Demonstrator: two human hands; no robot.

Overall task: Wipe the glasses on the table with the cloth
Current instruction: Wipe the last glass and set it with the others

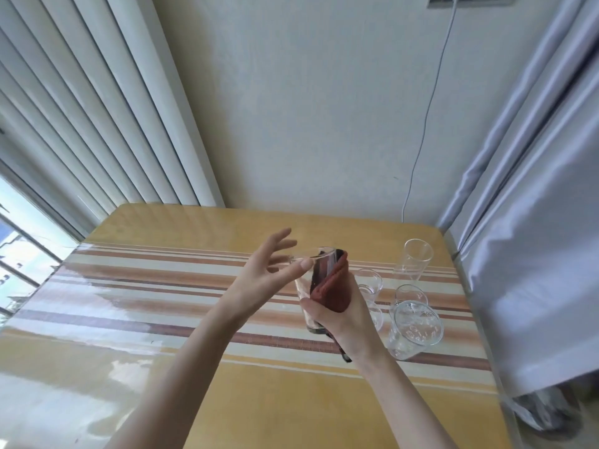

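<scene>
I observe the left hand (259, 280) spread loose over the desk (162, 286), its fingers (280, 236) released, only the thumb tip touching the rim of the tall glass (303, 286). That glass is held raised above the striped desk centre. At its 3 o'clock, the right hand (340, 314) has its fingers clenched round the glass through the red cloth (334, 290). Further toward 3 o'clock, four more glasses (413, 332) stand clustered near the desk's right edge, beside the grey curtain (534, 222).
</scene>
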